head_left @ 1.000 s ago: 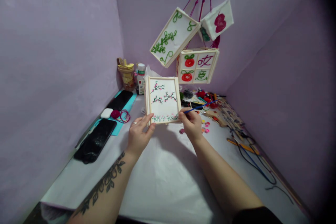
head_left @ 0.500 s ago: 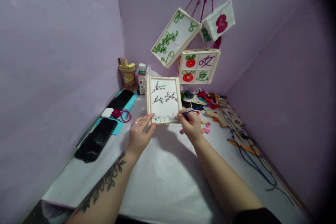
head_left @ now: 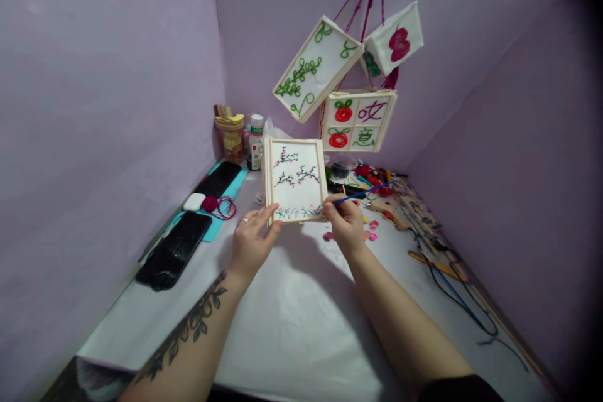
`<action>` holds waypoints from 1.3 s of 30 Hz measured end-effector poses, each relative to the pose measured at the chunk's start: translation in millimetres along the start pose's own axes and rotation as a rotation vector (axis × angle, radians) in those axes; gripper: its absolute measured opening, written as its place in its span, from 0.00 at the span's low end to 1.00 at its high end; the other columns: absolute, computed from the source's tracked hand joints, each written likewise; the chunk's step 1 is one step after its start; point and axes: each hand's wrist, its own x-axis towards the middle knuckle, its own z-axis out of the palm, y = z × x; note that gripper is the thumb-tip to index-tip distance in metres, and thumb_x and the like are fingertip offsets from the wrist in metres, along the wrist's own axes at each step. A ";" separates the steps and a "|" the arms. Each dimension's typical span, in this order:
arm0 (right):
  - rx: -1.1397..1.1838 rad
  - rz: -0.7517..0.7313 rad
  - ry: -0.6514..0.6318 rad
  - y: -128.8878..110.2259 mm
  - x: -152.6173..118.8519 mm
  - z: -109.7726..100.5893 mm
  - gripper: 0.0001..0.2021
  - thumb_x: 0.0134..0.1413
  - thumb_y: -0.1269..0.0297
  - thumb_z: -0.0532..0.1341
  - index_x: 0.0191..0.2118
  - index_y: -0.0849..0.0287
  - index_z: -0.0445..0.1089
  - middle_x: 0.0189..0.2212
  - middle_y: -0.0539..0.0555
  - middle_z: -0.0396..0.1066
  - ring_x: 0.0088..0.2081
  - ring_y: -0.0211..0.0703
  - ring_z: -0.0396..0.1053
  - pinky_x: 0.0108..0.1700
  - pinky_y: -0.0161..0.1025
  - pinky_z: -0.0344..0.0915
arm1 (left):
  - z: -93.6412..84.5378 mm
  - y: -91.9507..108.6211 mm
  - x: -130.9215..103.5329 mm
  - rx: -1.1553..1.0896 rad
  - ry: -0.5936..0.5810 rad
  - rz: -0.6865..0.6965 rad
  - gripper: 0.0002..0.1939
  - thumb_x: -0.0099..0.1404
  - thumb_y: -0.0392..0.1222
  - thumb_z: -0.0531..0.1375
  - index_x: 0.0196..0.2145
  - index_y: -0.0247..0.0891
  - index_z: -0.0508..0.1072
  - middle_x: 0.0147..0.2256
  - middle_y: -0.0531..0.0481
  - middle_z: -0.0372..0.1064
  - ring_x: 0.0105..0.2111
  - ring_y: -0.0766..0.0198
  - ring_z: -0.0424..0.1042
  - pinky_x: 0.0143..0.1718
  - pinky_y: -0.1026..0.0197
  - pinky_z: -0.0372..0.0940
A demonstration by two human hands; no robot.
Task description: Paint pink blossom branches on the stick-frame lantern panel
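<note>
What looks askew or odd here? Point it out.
The hanging box with green vines tilts steeply, while the red-fruit box below it hangs nearly level; that mismatch looks odd. No spill stands out.

Two Chinese characters stand on the lower hanging box (head_left: 358, 120), in its right-hand panes. The bottom one, a green character (head_left: 363, 136), reads 意. Above it, a purple character (head_left: 372, 111) shows a small loop on the left and crossed strokes on the right; which character it is cannot be told for certain. The bottle (head_left: 255, 143) and the tub (head_left: 232, 141) carry printed labels, too small and blurred to read.
</note>
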 end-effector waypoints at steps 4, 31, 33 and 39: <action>-0.046 -0.032 -0.027 1.1 -0.3 -0.7 0.09 0.55 0.60 0.58 0.29 0.58 0.67 0.21 0.48 0.64 0.22 0.36 0.60 0.26 0.34 0.59 | 0.3 -0.5 0.0 -0.014 0.008 0.009 0.17 0.64 0.43 0.59 0.50 0.41 0.72 0.43 0.46 0.76 0.41 0.60 0.73 0.46 0.56 0.68; 0.522 0.074 0.384 -40.3 34.7 -75.0 0.08 0.46 0.63 0.64 0.26 0.57 0.64 0.17 0.43 0.58 0.17 0.28 0.54 0.18 0.27 0.49 | -2.3 1.6 2.7 -0.013 -0.007 -0.011 0.17 0.63 0.43 0.60 0.49 0.39 0.74 0.42 0.45 0.76 0.40 0.60 0.73 0.44 0.57 0.68; 0.458 0.137 0.415 -29.6 27.0 -98.9 0.09 0.44 0.62 0.65 0.26 0.58 0.64 0.16 0.43 0.59 0.16 0.28 0.54 0.16 0.27 0.47 | -2.1 1.9 3.6 -0.028 0.000 -0.014 0.17 0.63 0.43 0.60 0.49 0.39 0.74 0.42 0.45 0.76 0.40 0.60 0.74 0.44 0.57 0.68; 0.062 0.424 0.447 45.6 -22.1 -141.8 0.11 0.41 0.60 0.65 0.31 0.59 0.66 0.16 0.45 0.65 0.16 0.31 0.56 0.16 0.27 0.50 | -0.7 -0.9 5.4 -0.001 0.012 0.000 0.17 0.62 0.44 0.60 0.49 0.38 0.74 0.43 0.44 0.76 0.41 0.59 0.73 0.45 0.57 0.68</action>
